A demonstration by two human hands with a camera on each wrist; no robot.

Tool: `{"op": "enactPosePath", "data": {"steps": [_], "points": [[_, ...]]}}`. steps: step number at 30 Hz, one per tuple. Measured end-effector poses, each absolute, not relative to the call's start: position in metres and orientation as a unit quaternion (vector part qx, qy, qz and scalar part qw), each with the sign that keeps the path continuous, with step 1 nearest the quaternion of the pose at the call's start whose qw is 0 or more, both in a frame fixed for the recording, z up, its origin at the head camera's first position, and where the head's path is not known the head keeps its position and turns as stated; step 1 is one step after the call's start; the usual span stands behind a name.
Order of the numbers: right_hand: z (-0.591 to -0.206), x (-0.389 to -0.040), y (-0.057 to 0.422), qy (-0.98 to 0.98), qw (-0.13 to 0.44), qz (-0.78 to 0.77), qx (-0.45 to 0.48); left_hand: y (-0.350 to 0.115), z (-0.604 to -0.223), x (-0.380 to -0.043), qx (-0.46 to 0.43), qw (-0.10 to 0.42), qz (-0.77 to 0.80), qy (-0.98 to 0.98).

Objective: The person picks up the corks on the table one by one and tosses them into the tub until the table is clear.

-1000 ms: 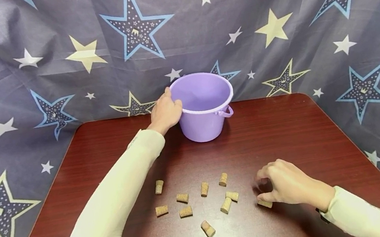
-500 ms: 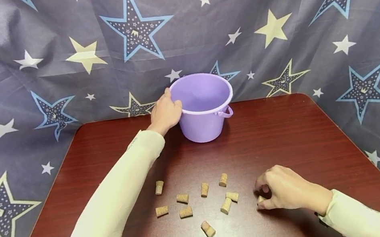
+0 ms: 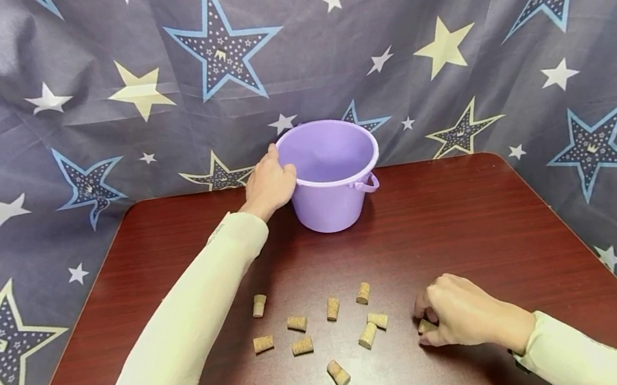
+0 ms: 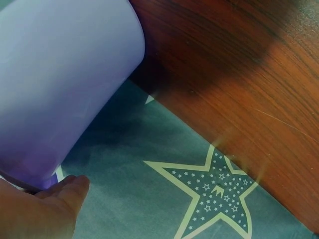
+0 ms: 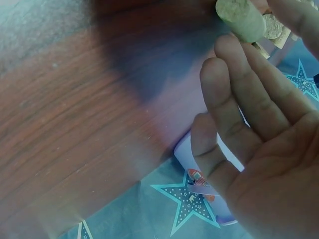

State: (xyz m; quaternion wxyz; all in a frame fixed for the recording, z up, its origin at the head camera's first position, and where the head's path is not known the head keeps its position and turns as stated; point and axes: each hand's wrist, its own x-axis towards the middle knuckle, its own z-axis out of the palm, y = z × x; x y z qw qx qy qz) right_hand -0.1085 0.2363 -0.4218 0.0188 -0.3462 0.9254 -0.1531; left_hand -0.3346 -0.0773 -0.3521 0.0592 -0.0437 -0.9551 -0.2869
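Observation:
My left hand [image 3: 270, 183] grips the left side of the rim of a purple bucket [image 3: 329, 206], which stands upright at the back of the table. In the left wrist view, the bucket's side [image 4: 65, 74] fills the upper left, and part of the hand [image 4: 55, 209] shows at its rim. At the right front, my right hand [image 3: 467, 311] holds a cork [image 3: 426, 326] between thumb and fingers, low over the table. The right wrist view shows this cork [image 5: 241, 20] at the fingertips. Several more corks [image 3: 302, 346] lie scattered to the left of that hand.
The dark red wooden table [image 3: 442, 219] ends at the back against a grey cloth [image 3: 321, 33] printed with stars. The bucket's handle [image 3: 368, 183] hangs at its front right. Two corks [image 3: 367, 335] lie against each other near the middle.
My right hand has moved slightly down, and its fingers have closed around the cork, which has turned a little. The left hand and the bucket have stayed in place.

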Motion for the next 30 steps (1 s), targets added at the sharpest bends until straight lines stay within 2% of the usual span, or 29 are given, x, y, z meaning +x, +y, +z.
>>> {"op": "enactPosePath", "data": {"steps": [18,30], "points": [[-0.421,-0.110,0.236,0.920,0.009,-0.150,-0.362,-0.077,-0.352,-0.334,-0.045,0.059,-0.287,-0.955],[-0.409,-0.118,0.232,0.918,-0.026,-0.174,-0.355,-0.076,-0.352,-0.333,-0.038,0.061,-0.289,-0.955]]}}
